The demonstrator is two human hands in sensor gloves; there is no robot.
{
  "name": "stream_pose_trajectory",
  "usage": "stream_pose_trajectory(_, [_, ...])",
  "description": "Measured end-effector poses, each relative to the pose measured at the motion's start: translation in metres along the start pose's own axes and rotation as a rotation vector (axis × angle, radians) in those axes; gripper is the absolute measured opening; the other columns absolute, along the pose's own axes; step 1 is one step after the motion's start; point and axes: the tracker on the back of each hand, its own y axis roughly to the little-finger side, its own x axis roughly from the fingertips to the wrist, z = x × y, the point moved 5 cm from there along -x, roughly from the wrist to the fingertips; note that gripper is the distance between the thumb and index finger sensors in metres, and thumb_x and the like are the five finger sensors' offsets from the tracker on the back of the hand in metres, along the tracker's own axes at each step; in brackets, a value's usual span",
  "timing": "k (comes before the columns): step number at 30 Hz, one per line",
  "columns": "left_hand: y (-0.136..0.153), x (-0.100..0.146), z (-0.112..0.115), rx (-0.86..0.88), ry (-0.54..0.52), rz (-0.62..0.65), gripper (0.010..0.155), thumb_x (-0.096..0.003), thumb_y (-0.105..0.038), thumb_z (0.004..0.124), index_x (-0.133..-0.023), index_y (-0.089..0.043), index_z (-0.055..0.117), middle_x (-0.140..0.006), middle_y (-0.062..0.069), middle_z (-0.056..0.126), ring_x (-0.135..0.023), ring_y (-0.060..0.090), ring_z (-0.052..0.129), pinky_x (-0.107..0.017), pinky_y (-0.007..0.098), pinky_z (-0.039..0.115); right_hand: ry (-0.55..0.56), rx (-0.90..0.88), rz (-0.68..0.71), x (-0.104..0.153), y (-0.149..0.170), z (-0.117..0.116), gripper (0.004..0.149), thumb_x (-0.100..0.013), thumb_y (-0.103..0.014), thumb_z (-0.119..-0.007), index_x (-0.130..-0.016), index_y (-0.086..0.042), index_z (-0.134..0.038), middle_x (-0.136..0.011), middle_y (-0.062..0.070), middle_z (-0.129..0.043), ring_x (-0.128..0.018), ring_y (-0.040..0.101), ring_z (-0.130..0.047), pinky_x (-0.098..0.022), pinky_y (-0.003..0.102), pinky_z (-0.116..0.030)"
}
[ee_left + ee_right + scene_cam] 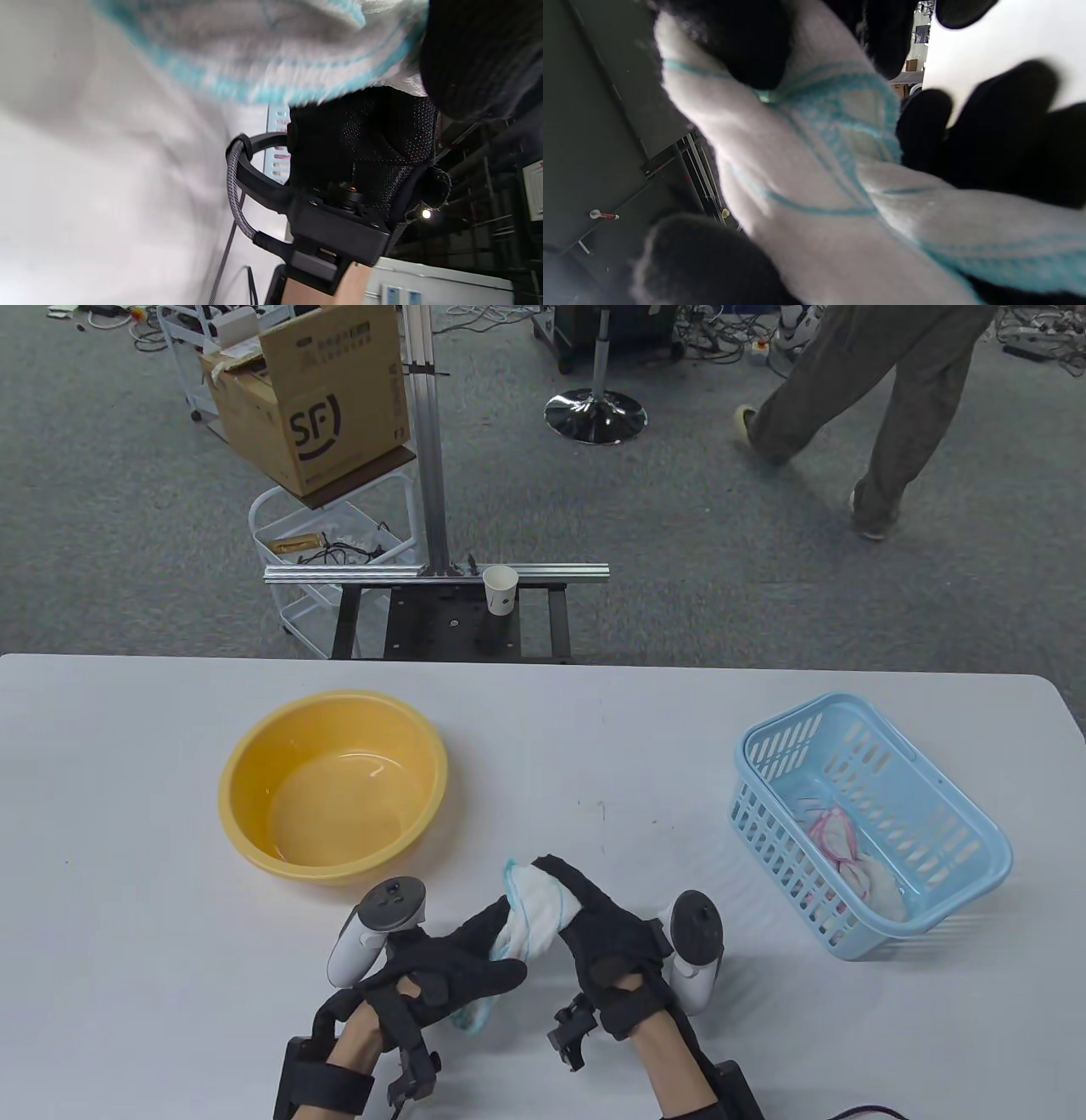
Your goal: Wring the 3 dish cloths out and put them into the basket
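Both hands point(543, 942) clamped round the blue-striped cloth point(543, 909), mid-wring over the table point(127, 899), probably headed next into the basket point(976, 848).

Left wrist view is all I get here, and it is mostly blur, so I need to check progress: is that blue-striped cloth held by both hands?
Observer: Yes. The left hand and the right hand both grip the blue-striped cloth, twisted between them above the table.
Operator: Anything in the basket?
Observer: The blue basket holds a pink-edged cloth with more white cloth beside it.
Operator: And the basin?
Observer: The yellow basin holds a little water and no cloth.
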Motion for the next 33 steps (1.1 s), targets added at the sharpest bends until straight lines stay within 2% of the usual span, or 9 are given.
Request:
stream_pose_trajectory(4, [0.003, -0.006, 0.003, 0.090, 0.038, 0.021, 0.097, -0.0397, -0.060, 0.095, -0.113, -0.020, 0.046, -0.103, 0.000, 0.073, -0.089, 0.029, 0.085, -0.071, 0.056, 0.065, 0.018, 0.029, 0.006, 0.000, 0.001, 0.004, 0.050, -0.054, -0.033, -0.079, -0.099, -0.015, -0.067, -0.083, 0.008, -0.096, -0.097, 0.042, -0.065, -0.069, 0.068, -0.049])
stream_pose_trajectory(6, [0.002, -0.008, 0.002, 0.085, 0.021, 0.021, 0.079, -0.0444, -0.051, 0.093, -0.108, -0.018, 0.060, -0.090, -0.003, 0.085, -0.075, 0.025, 0.095, -0.065, 0.052, 0.073, 0.033, 0.070, 0.010, 0.000, 0.000, 0.006, 0.050, -0.054, -0.032, -0.079, -0.100, -0.015, -0.067, -0.085, 0.009, -0.094, -0.097, 0.043, -0.065, -0.069, 0.069, -0.049])
stream_pose_trajectory(10, [0.000, -0.007, 0.000, 0.019, -0.021, -0.016, 0.061, -0.0476, -0.041, 0.092, -0.100, -0.017, 0.072, -0.077, -0.003, 0.092, -0.060, 0.022, 0.099, -0.057, 0.050, 0.078, 0.061, 0.213, 0.048, 0.001, -0.005, 0.008, 0.050, -0.055, -0.030, -0.078, -0.101, -0.016, -0.064, -0.093, 0.012, -0.087, -0.097, 0.046, -0.063, -0.068, 0.070, -0.049])
stream_pose_trajectory(14, [-0.002, 0.001, -0.015, -0.193, -0.185, -0.099, 0.056, -0.0486, -0.039, 0.090, -0.098, -0.017, 0.075, -0.074, -0.002, 0.093, -0.054, 0.022, 0.099, -0.054, 0.050, 0.078, 0.044, 0.437, 0.110, 0.002, -0.014, 0.005, 0.054, -0.054, -0.020, -0.076, -0.105, -0.027, -0.057, -0.108, 0.016, -0.061, -0.099, 0.050, -0.055, -0.068, 0.072, -0.047])
stream_pose_trajectory(16, [-0.005, 0.005, -0.020, -0.323, -0.251, -0.139, 0.055, -0.0488, -0.039, 0.089, -0.098, -0.018, 0.075, -0.073, -0.002, 0.093, -0.054, 0.022, 0.098, -0.054, 0.049, 0.078, 0.014, 0.538, 0.122, 0.002, -0.016, 0.000, 0.059, -0.052, -0.015, -0.075, -0.105, -0.032, -0.056, -0.115, 0.014, -0.039, -0.103, 0.050, -0.039, -0.070, 0.070, -0.044])
stream_pose_trajectory(18, [-0.008, 0.008, -0.024, -0.449, -0.316, -0.164, 0.055, -0.0482, -0.038, 0.089, -0.098, -0.018, 0.076, -0.073, -0.002, 0.093, -0.054, 0.023, 0.098, -0.054, 0.050, 0.078, -0.033, 0.612, 0.128, 0.002, -0.017, -0.007, 0.061, -0.050, -0.010, -0.074, -0.104, -0.034, -0.057, -0.116, 0.010, -0.030, -0.103, 0.049, -0.030, -0.071, 0.070, -0.041])
stream_pose_trajectory(22, [-0.016, 0.011, -0.026, -0.620, -0.403, -0.177, 0.056, -0.0469, -0.036, 0.089, -0.099, -0.020, 0.074, -0.075, -0.002, 0.091, -0.056, 0.023, 0.097, -0.056, 0.050, 0.076, -0.116, 0.618, 0.079, 0.001, -0.012, -0.016, 0.055, -0.049, -0.006, -0.072, -0.099, -0.028, -0.071, -0.116, 0.007, -0.041, -0.104, 0.049, -0.038, -0.070, 0.070, -0.043])
stream_pose_trajectory(25, [-0.023, 0.016, -0.029, -0.724, -0.473, -0.164, 0.057, -0.0460, -0.036, 0.088, -0.099, -0.021, 0.074, -0.076, -0.003, 0.091, -0.057, 0.023, 0.096, -0.057, 0.051, 0.076, -0.157, 0.602, 0.014, 0.000, -0.005, -0.015, 0.049, -0.049, -0.011, -0.074, -0.097, -0.021, -0.076, -0.107, 0.014, -0.069, -0.100, 0.049, -0.058, -0.068, 0.070, -0.052])
stream_pose_trajectory(33, [-0.034, 0.024, -0.031, -0.818, -0.579, -0.099, 0.060, -0.0445, -0.035, 0.088, -0.101, -0.022, 0.071, -0.078, -0.003, 0.090, -0.058, 0.024, 0.096, -0.057, 0.051, 0.075, -0.212, 0.352, -0.161, -0.001, 0.015, 0.005, 0.057, -0.052, -0.041, -0.087, -0.099, -0.012, -0.072, -0.093, 0.022, -0.082, -0.083, 0.048, -0.080, -0.063, 0.065, -0.065])
